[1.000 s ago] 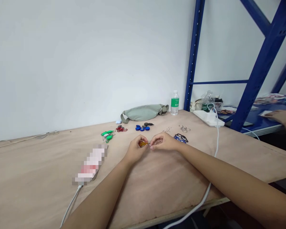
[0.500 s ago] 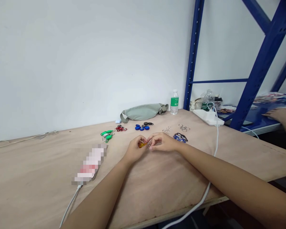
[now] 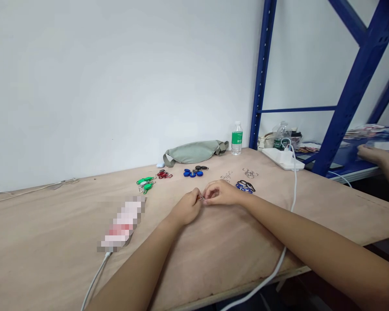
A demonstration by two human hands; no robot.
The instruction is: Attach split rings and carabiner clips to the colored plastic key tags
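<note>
- My left hand (image 3: pixel 186 208) is closed, its fingers curled in toward my right hand (image 3: pixel 222 193), which is also closed in a fingertip pinch.
- Between my fingertips sits a tiny clasp (image 3: pixel 200 197), metal with a reddish glint. My fingers hide most of it, so I can't tell its full shape.
- A piece this small wants a firm pinch right at the tips, with my wrists low and steady over the board.
- Just beyond my right hand lie blue carabiners (image 3: pixel 245 186), with loose split rings (image 3: pixel 250 173) behind them.
- Farther left, in a loose row, are green fobs (image 3: pixel 145 184), red fobs (image 3: pixel 164 174) and blue fobs (image 3: pixel 191 172).
- Under it all is a plywood table (image 3: pixel 220 263), with a white cable (image 3: pixel 280 259) running over it from a power strip (image 3: pixel 282 158) and off its front edge.
- A pixelated object (image 3: pixel 121 224) lies to my left, too blurred to name.
- Against the white wall (image 3: pixel 116 86) are a waist bag (image 3: pixel 194 152) and a water bottle (image 3: pixel 237 139).
- To my right, past a blue shelf upright (image 3: pixel 262 73), a co-worker's hand (image 3: pixel 372 153) rests on a lower shelf.
</note>
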